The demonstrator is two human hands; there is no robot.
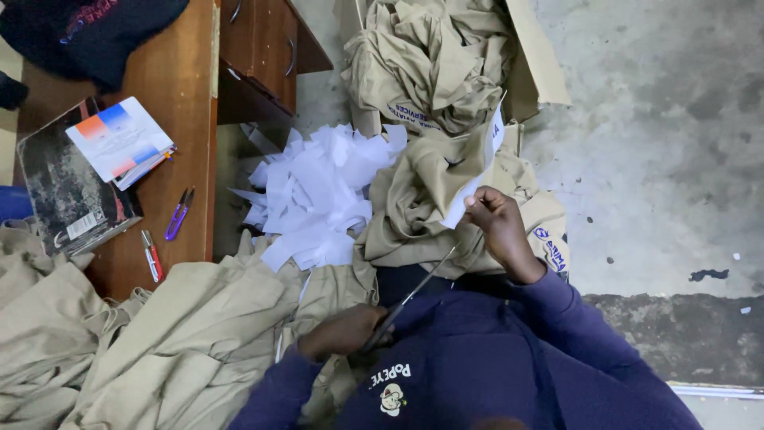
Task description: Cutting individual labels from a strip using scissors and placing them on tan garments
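Left hand: the left hand [342,330] is low by the person's chest, fingers wrapped round the handles of a pair of scissors [410,299].
Scissors: the blades slant up and to the right, toward the paper, their tips just short of the other hand.
Right hand: the right hand [500,227] pinches the lower end of a white paper strip [476,171] between thumb and fingers.
Strip: it rises from the fingers over the khaki garments [422,199] heaped in front of the person.
Scraps: a pile of white paper offcuts [318,195] lies left of the heap.
Desk: a wooden desk [179,119] at the left carries a booklet [119,142], a purple thread snip [178,213] and a red one [151,255].
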